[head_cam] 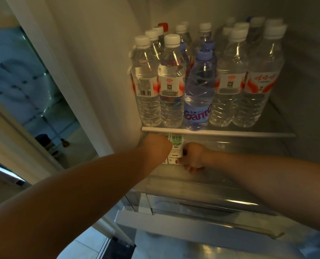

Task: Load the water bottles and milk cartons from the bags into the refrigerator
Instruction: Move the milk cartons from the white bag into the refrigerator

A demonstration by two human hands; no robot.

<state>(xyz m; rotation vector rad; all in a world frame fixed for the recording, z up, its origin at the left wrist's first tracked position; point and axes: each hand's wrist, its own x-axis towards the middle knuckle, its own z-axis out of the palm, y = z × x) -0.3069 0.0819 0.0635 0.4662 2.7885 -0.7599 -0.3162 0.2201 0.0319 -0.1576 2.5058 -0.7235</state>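
Refrigerator (103, 71), interior.

1. Glass shelf (249, 134), 12 to 2 o'clock of my view. It carries the water bottles (228, 81), upright and packed in rows. Most have white caps, with 1 red cap at the back toward 11 o'clock.
2. Blue-capped bottle (199, 90), front row, standing between white-capped ones.
3. 2 milk cartons (177, 144), upright and side by side on the level beneath, close to the left wall. The glass shelf's front lip hides their tops.
4. Clear drawer (202, 200), 6 o'clock, below the cartons.

My left forearm comes in from 7 o'clock and covers most of the left carton. My left hand (156, 146) is tucked under the glass edge with its fingers hidden, so I cannot tell whether it grips anything.

My right arm enters from 3 o'clock. My right hand (192, 156) has curled fingers and its thumb low on the front, and it grips the right carton from its 3 o'clock side.
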